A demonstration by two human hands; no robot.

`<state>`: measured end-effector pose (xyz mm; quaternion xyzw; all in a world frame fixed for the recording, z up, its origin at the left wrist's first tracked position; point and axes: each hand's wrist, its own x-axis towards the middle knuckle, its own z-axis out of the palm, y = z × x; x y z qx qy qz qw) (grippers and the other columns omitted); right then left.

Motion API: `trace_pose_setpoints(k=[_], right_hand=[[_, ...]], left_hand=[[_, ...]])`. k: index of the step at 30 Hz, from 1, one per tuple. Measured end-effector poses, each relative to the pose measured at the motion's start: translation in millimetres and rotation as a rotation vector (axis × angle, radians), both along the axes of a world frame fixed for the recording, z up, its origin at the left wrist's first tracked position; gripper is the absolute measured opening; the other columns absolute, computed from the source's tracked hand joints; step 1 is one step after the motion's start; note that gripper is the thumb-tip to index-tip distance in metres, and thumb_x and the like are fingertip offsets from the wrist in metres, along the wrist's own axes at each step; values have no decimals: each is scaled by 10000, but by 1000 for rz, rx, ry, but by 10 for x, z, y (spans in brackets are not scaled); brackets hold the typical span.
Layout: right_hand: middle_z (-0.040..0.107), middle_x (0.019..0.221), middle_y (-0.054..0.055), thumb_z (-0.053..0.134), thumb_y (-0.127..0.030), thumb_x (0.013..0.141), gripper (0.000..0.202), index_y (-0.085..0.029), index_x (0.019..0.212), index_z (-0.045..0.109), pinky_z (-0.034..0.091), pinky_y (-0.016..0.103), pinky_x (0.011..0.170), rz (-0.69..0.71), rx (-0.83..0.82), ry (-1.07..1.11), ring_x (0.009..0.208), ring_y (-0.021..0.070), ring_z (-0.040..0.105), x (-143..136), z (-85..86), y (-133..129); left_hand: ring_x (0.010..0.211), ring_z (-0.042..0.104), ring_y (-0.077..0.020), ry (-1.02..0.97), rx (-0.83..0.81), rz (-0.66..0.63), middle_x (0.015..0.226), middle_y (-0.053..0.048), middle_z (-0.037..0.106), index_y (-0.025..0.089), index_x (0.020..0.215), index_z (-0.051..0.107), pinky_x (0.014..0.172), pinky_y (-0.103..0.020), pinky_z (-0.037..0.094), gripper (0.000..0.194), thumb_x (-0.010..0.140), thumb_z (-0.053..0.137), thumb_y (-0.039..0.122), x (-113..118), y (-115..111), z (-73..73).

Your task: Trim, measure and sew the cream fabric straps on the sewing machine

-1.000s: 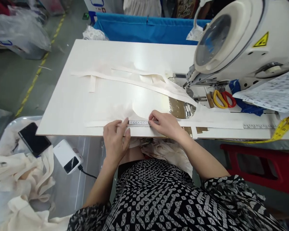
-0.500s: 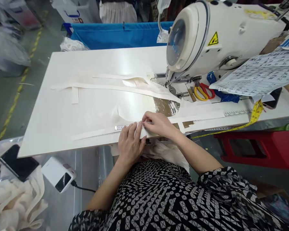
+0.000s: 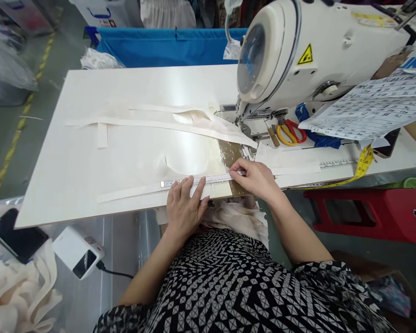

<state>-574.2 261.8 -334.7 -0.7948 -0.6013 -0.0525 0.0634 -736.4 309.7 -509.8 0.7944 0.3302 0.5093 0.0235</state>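
Head view. Your left hand lies palm down at the front edge of the white counter, its fingers slightly spread and pinching nothing, pressing on the white measuring tape and the pale cloth strip. Your right hand has thumb and forefinger brought together on the tape, which runs along the front edge between your hands and projects left beyond the left fingers.

Surroundings: the sewing machine overhangs the counter behind and to the right of your right hand. A pale cloth piece extends across the counter to its needle area. Beneath the machine lie scissors, a blue cloth and a printed sheet. A yellow tape droops over the front edge; whether it joins the white one cannot be told. At your left, a clear tub bears a phone and a white power bank; a red stool stands at the right.

Count: one machine, one pair of scissors, one printed sheet, one power bank, one stool, two hands.
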Motion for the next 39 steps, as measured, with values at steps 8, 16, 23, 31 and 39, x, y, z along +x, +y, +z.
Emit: trace_pose_setpoints(k=[8,16,23,31,39], right_hand=[[704,920,4,526,-261,912,85,-228,904,605,299,287,610,17,7,-113,808,207,604,-89,-153,23],[699,937,0,503,-238,931,79,-226,913,579,294,287,604,44,-4,-108,826,204,612,-160,-240,99],[698,933,-1,529,-209,924,51,-222,908,576,325,287,647,23,-4,-68,839,195,614,-284,-293,138],[704,865,-7,562,-228,878,65,-231,827,602,339,281,631,-87,-10,-16,766,197,603,-337,-90,46],[673,777,-10,579,-257,803,63,-214,792,623,348,273,628,-151,75,109,704,180,568,-24,46,-142]], left_hand=[[1177,507,-314,-1,45,23,1275,-152,578,213,1382,561,1068,-477,379,454,957,565,372,-106,72,-21],[1246,493,-303,-113,110,-44,1279,-155,590,174,1344,553,1104,-474,372,395,972,512,297,-136,62,244],[1271,516,-287,-19,99,-275,1376,-161,573,64,1477,360,1109,-434,411,560,997,451,339,185,-8,227],[1176,554,-294,32,110,-136,1318,-136,615,147,1433,488,1046,-428,419,523,971,522,391,204,-1,131],[1155,521,-301,82,130,-104,1298,-138,596,200,1417,526,1028,-436,386,514,957,553,428,159,16,95]])
